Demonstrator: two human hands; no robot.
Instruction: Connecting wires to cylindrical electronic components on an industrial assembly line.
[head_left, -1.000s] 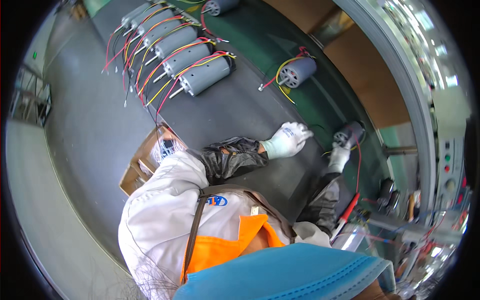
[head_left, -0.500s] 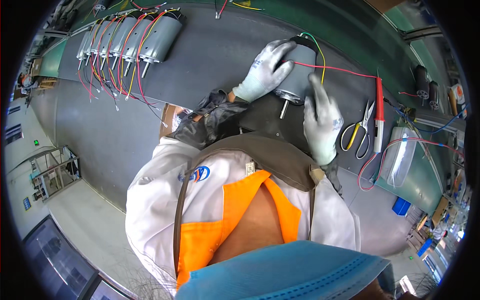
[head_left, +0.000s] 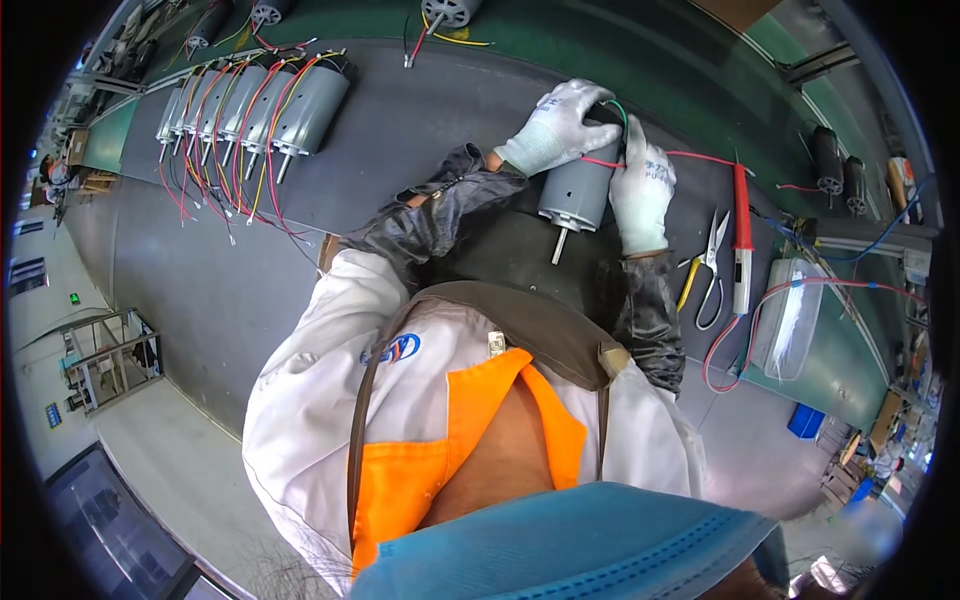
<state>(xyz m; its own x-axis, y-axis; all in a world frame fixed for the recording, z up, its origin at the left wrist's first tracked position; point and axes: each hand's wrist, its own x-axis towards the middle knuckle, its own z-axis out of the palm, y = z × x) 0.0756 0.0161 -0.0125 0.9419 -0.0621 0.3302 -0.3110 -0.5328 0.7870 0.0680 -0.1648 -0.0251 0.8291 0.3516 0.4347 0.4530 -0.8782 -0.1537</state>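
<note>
A grey cylindrical electric motor (head_left: 577,192) lies in front of me, its metal shaft pointing toward my body. My left hand (head_left: 562,128), in a white glove, is closed over the motor's far left side. Beside the motor's far right edge, my right hand (head_left: 643,188), gloved too, has its fingers pinched together around the wires. A green wire (head_left: 619,106) loops from the motor's far end toward these fingers. From between the hands a red wire (head_left: 700,155) runs right to a red-and-white pen-shaped tool (head_left: 741,215). My fingers partly hide the wire ends.
Scissors (head_left: 708,265) with one yellow handle lie right of my right hand. Beyond the tool is a clear plastic box (head_left: 790,320). A row of several grey motors (head_left: 312,105) with trailing wires stands at the left. More motors (head_left: 450,12) sit on the green surface beyond.
My right hand has moved from open beside the motor to its far end, closing on the wires there. The motor sits slightly nearer my body. My left hand has shifted along it.
</note>
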